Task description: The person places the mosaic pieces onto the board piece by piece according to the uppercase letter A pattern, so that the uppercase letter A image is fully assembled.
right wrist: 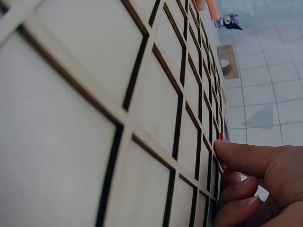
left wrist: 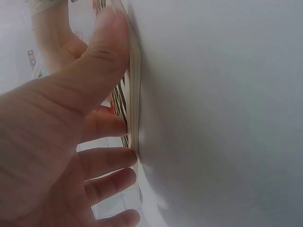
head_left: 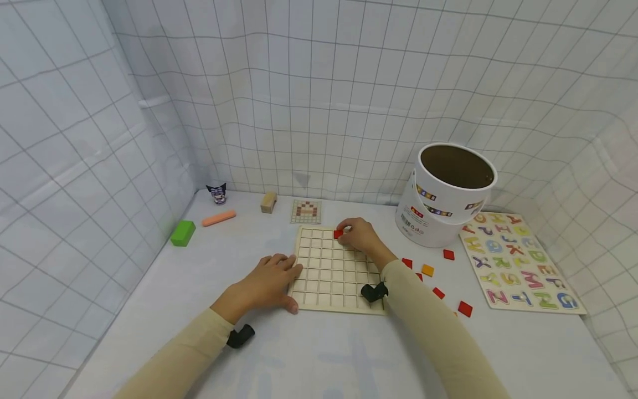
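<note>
1. White cloth walls (head_left: 359, 94) with dark grid lines, behind and beside a white table (head_left: 319, 354).
2. Pale wooden grid board (head_left: 324, 274) flat on the table, partly covered at right by a beige-sleeved forearm (head_left: 438, 327).
3. Right hand (head_left: 361, 235) over the board's far edge, thumb and fingers pinching a red tile (head_left: 338, 234) (only a red sliver in the right wrist view); whether seated in a cell or just above, impossible to tell.
4. Left hand (head_left: 269, 280) against the board's left edge, fingers extended and slightly spread, thumb near the close left corner (contact with the rim clearest in the left wrist view).
5. Right of the board: loose red tiles (head_left: 466, 308) and orange tiles (head_left: 427, 270), scattered near the forearm.
6. Farther right: white bucket (head_left: 423, 227), just beside a colourful letter board (head_left: 535, 303).
7. Beyond the board: small pattern card (head_left: 306, 211), with a wooden block (head_left: 268, 203) to its left (notched on one side).
8. Far left: dark-eared figurine (head_left: 217, 194), orange stick (head_left: 219, 218), green block (head_left: 183, 233).
</note>
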Demonstrator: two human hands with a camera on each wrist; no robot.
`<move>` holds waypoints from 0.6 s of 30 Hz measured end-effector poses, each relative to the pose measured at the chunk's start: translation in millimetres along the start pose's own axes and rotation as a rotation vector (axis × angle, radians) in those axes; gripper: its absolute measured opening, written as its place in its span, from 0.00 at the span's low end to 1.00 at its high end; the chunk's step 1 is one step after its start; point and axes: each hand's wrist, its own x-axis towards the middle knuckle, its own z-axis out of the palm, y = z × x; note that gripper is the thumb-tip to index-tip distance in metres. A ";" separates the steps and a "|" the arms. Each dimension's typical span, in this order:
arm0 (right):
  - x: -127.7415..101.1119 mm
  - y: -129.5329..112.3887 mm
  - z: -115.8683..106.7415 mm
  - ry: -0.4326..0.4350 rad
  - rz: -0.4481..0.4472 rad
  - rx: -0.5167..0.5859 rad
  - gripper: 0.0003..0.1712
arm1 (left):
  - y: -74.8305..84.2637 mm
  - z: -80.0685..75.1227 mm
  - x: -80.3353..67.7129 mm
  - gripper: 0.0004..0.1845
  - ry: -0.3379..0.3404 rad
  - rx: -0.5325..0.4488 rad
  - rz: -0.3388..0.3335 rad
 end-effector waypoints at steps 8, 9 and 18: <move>-34.5 16.4 -29.9 0.006 -0.075 -0.025 0.29 | 1.4 2.9 -0.8 0.54 0.002 -0.003 0.006; -43.5 21.6 -38.0 0.008 -0.073 -0.016 0.28 | 1.6 3.0 -1.1 0.54 0.003 -0.004 0.007; -118.4 108.0 -117.8 0.133 0.118 0.110 0.30 | -1.2 4.3 -0.3 0.52 0.013 -0.009 0.015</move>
